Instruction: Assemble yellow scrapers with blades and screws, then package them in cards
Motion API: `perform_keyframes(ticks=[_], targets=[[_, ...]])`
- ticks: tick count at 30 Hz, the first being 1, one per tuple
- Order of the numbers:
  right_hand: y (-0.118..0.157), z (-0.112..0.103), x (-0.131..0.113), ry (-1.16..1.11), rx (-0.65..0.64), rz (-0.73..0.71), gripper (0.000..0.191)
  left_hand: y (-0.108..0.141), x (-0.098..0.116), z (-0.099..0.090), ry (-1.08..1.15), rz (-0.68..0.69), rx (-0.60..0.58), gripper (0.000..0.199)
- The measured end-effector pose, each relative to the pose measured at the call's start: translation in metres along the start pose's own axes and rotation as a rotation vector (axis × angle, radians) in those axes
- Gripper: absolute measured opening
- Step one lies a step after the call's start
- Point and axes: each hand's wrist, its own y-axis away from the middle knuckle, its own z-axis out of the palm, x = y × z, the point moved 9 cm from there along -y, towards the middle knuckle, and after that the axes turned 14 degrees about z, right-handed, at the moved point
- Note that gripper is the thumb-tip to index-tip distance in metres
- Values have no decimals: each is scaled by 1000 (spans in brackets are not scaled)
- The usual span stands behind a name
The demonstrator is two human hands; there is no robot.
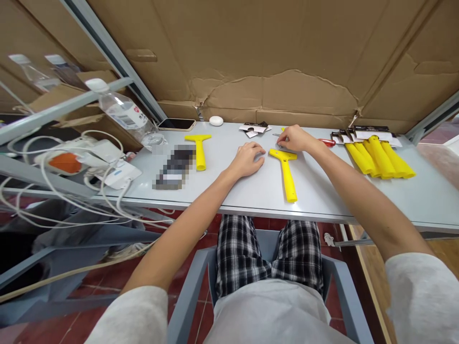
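Note:
My left hand (248, 160) rests on the table with its fingers loosely bent and apart, holding nothing that I can see. My right hand (297, 138) is pinched at the tabletop; whatever lies between its fingertips is too small to make out. Just below the right hand, a yellow scraper handle (288, 177) lies with its wide head toward the back. A red-handled screwdriver (327, 142) sits behind the right wrist, partly hidden by it. Another yellow scraper handle (200, 152) lies left of my left hand.
Several yellow scrapers with black-and-white cards (376, 155) are grouped at the right. Loose cards (254, 128) lie at the back, near a white oval case (215, 121) and a phone (177, 124). A plastic bottle (125, 112), chargers and white cables (118, 174) crowd the left.

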Motion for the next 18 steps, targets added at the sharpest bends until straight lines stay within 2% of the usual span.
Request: perform_keyframes(ticks=[6, 10, 13, 15, 18], targets=[[-7, 9, 2, -4, 10, 19, 19, 1, 2, -2, -2, 3, -2, 37], [1, -2, 5, -32, 65, 35, 20, 0, 4, -3, -16, -2, 0, 36], [22, -18, 15, -110, 138, 49, 19, 0, 3, -10, -71, -42, 43, 31], [41, -23, 25, -169, 164, 73, 20, 2, 4, -22, -111, -92, 136, 30], [71, -26, 40, -207, 194, 116, 22, 5, 21, -35, -91, -101, 253, 31]])
